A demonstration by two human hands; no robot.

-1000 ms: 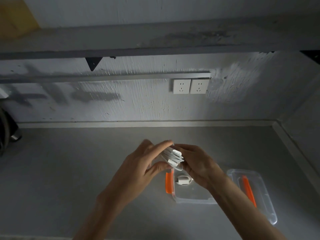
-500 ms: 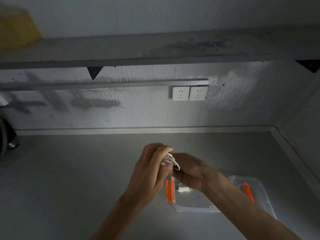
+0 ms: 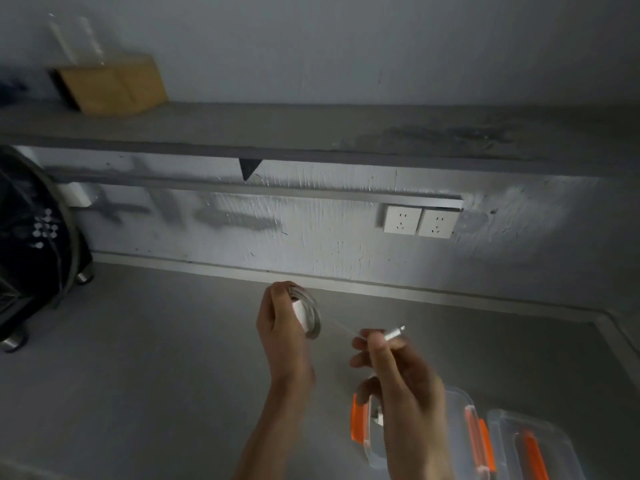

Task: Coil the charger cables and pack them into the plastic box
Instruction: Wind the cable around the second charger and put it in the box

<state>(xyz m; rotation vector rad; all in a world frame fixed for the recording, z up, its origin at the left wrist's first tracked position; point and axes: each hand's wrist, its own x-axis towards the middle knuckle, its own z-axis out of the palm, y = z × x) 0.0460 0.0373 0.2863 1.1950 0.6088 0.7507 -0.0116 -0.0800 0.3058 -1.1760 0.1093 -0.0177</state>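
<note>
Two hands above desk (image 3: 138, 358). Left hand (image 3: 282, 327) closed round coiled charger cable (image 3: 310, 317); right hand (image 3: 398, 375) pinched cable's connector end (image 3: 394, 333). Right forearm hid much of plastic box (image 3: 460, 431); contents unclear. Lid (image 3: 533, 445) beside box, cut off. Dark object (image 3: 31, 244) left, blurred.

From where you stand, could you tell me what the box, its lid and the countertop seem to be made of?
The box and its lid look like clear glossy plastic: see-through walls, with orange clips, probably plastic too. The countertop is matte grey, smooth and seamless; possibly laminate or stone, though the dim light leaves it open.
</note>
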